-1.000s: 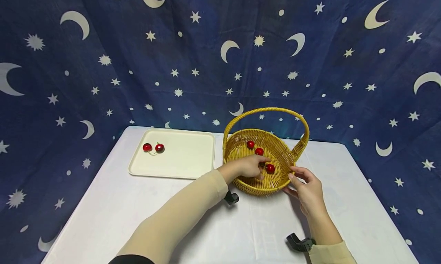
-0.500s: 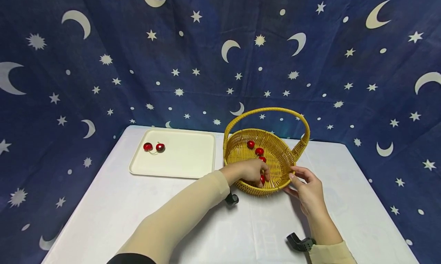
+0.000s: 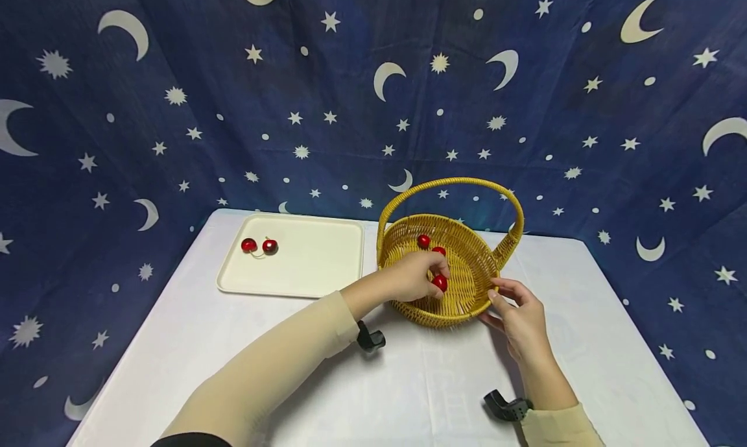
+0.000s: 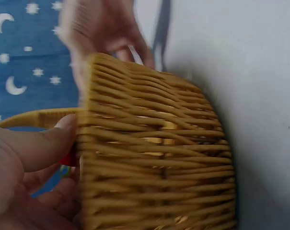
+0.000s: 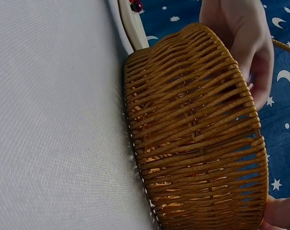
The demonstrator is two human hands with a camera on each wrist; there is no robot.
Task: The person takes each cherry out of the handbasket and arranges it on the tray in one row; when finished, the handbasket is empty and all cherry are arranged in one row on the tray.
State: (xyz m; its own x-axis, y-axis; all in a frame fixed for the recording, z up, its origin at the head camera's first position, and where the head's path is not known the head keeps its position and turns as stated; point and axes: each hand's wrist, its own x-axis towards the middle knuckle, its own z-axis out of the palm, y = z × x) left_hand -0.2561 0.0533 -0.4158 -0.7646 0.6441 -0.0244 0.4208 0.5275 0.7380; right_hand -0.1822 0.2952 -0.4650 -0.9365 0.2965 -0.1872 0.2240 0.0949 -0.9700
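My left hand (image 3: pixel 408 277) reaches over the near left rim of a yellow wicker basket (image 3: pixel 474 255) and pinches a red cherry (image 3: pixel 440 283) between thumb and fingers. In the left wrist view, a bit of that cherry (image 4: pixel 68 159) shows behind the thumb, close to the rim. Two more cherries, one at the back (image 3: pixel 423 241) and one partly covered by my fingers (image 3: pixel 439 250), lie inside the basket. On its right side my right hand (image 3: pixel 525 324) grips the rim, with the thumb on top and fingers against the outside. The wicker wall hides the basket's inside from both wrist cameras.
Left of the basket lies a cream tray (image 3: pixel 318 255), its right edge close to the basket. A pair of cherries (image 3: pixel 270 246) joined by stems rests at its left end. The basket's tall handle (image 3: pixel 455 182) arches over the back. A white cloth (image 3: pixel 408 388) covers the table.
My left hand first moved toward the basket's near side and took hold of a cherry, then rose and shifted left with it. My right hand stays on the rim.
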